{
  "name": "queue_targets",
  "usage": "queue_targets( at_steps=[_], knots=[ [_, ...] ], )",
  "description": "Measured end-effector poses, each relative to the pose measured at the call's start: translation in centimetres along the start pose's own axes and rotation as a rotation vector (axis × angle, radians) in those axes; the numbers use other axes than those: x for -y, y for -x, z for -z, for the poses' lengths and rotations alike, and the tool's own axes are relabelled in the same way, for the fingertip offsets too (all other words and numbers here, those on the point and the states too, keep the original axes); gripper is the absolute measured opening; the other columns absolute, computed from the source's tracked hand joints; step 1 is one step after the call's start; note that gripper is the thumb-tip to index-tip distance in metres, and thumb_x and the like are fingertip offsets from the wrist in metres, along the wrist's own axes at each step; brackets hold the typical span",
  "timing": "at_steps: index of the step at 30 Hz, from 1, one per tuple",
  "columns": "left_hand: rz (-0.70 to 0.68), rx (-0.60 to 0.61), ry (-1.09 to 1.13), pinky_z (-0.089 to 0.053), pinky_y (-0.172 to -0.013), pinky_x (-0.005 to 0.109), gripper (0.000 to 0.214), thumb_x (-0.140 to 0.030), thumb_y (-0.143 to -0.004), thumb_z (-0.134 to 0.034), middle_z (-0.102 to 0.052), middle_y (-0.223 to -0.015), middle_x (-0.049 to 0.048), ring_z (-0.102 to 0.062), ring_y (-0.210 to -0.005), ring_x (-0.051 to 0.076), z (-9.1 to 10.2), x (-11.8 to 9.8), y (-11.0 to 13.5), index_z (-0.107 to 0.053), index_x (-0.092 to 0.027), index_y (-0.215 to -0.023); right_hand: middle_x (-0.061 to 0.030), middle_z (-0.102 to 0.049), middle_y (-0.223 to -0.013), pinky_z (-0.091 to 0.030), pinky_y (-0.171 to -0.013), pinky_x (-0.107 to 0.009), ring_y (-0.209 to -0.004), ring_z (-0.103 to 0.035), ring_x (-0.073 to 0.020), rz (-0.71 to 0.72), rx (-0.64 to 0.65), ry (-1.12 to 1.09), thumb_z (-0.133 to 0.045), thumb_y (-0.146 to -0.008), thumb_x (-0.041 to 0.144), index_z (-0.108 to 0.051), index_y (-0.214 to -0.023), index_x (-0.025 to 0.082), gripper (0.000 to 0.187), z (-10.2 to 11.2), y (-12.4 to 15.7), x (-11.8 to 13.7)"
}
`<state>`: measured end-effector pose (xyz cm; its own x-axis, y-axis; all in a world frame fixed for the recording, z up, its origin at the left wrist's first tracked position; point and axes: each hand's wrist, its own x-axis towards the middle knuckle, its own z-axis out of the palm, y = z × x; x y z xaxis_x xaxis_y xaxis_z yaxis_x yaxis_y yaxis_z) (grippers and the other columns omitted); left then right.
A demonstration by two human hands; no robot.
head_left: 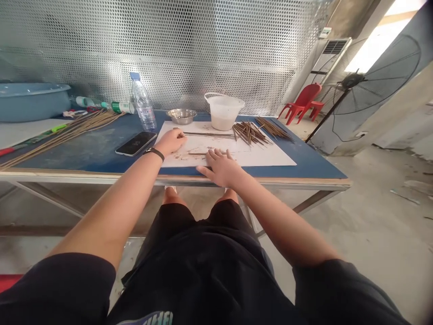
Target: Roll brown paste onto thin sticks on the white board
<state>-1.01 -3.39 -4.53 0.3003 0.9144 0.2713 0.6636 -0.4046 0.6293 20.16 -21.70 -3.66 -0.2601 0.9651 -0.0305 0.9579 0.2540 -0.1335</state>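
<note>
My left hand (172,141) rests on a white board (270,155) with its fingers curled over the near end of a thin stick (209,133) that runs to the right. Flat on the same board lies my right hand (221,167), fingers spread, its fingertips on a short brown stick (198,154). A pile of brown sticks (251,132) sits further right on the board. Behind it stands a white plastic bucket (223,111), and to its left a small metal bowl (181,116).
A phone (135,143) and a water bottle (143,103) are left of the board on the blue table (84,151). Long bamboo sticks (61,135) lie at far left near a blue basin (32,100). A fan (372,76) and red chair (302,103) stand to the right.
</note>
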Motion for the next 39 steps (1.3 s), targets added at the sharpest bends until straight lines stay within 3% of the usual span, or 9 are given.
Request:
queue_targets(
  at_steps=[4,13,19,23,28,33,36,39],
  knots=[
    [0.018,0.004,0.010,-0.037,-0.062,0.033,0.013,-0.026,-0.089,-0.069,-0.061,-0.071,0.0011,-0.051,-0.061,0.018,-0.1,0.0,0.0,-0.060,-0.022,-0.080,-0.0257,-0.019,-0.187,-0.008,-0.142,-0.060,-0.176,-0.013,-0.0428,0.031,-0.006,0.013,-0.009,-0.109,0.080,-0.024,-0.178,-0.007,0.112,-0.4,1.4,0.6],
    [0.056,0.025,0.013,-0.037,-0.058,0.032,0.017,-0.030,-0.090,-0.070,-0.059,-0.069,0.0004,-0.049,-0.058,0.018,0.4,-0.6,0.6,-0.057,-0.024,-0.080,-0.0255,-0.018,-0.188,-0.011,-0.141,-0.063,-0.177,-0.009,-0.0391,-0.056,0.059,-0.049,-0.002,-0.111,0.070,-0.022,-0.177,-0.010,0.105,1.9,-4.4,-0.6],
    [0.070,0.040,0.013,-0.037,-0.058,0.034,0.014,-0.028,-0.092,-0.069,-0.060,-0.068,0.0005,-0.048,-0.056,0.019,0.5,-1.1,0.9,-0.059,-0.024,-0.082,-0.0207,-0.012,-0.189,-0.011,-0.141,-0.065,-0.177,-0.009,-0.0412,0.028,0.002,-0.026,0.004,-0.107,0.078,-0.020,-0.180,-0.004,0.112,-0.2,-0.3,-1.3],
    [0.036,0.017,0.007,-0.037,-0.061,0.034,0.013,-0.025,-0.089,-0.068,-0.063,-0.072,0.0014,-0.051,-0.061,0.019,0.3,-0.7,0.6,-0.060,-0.023,-0.079,-0.0253,-0.014,-0.188,-0.011,-0.141,-0.063,-0.177,-0.008,-0.0420,0.045,-0.050,-0.047,0.010,-0.102,0.084,-0.024,-0.178,-0.006,0.123,-1.4,1.9,-0.9],
    [0.013,-0.010,0.005,-0.040,-0.066,0.033,0.012,-0.027,-0.087,-0.069,-0.064,-0.075,0.0019,-0.056,-0.069,0.021,0.1,0.1,-0.1,-0.061,-0.023,-0.079,-0.0293,-0.017,-0.187,-0.010,-0.141,-0.061,-0.176,-0.013,-0.0437,0.096,-0.078,-0.082,0.006,-0.102,0.087,-0.024,-0.177,-0.009,0.125,-0.7,-1.1,0.0],
    [0.023,0.019,0.012,-0.037,-0.062,0.032,0.014,-0.029,-0.088,-0.069,-0.061,-0.072,0.0008,-0.052,-0.062,0.019,0.3,0.0,0.0,-0.059,-0.024,-0.080,-0.0255,-0.017,-0.188,-0.008,-0.143,-0.057,-0.178,-0.008,-0.0388,-0.040,0.027,-0.056,-0.003,-0.110,0.073,-0.019,-0.177,-0.009,0.108,1.1,-4.9,-0.1],
    [0.036,0.021,0.017,-0.037,-0.060,0.033,0.013,-0.029,-0.088,-0.069,-0.060,-0.070,0.0005,-0.050,-0.060,0.019,0.4,-0.4,0.3,-0.059,-0.024,-0.081,-0.0231,-0.015,-0.189,-0.007,-0.143,-0.054,-0.178,-0.005,-0.0378,-0.023,0.059,-0.029,-0.005,-0.112,0.069,-0.017,-0.178,-0.008,0.102,1.4,-4.9,-0.5],
    [0.039,0.013,0.010,-0.038,-0.062,0.033,0.013,-0.029,-0.087,-0.069,-0.062,-0.071,0.0011,-0.051,-0.062,0.019,0.3,-0.5,0.4,-0.060,-0.024,-0.081,-0.0263,-0.016,-0.188,-0.011,-0.142,-0.057,-0.177,-0.008,-0.0405,0.044,0.043,-0.033,-0.001,-0.109,0.076,-0.019,-0.177,-0.010,0.111,0.8,-3.1,-0.6]
  ],
)
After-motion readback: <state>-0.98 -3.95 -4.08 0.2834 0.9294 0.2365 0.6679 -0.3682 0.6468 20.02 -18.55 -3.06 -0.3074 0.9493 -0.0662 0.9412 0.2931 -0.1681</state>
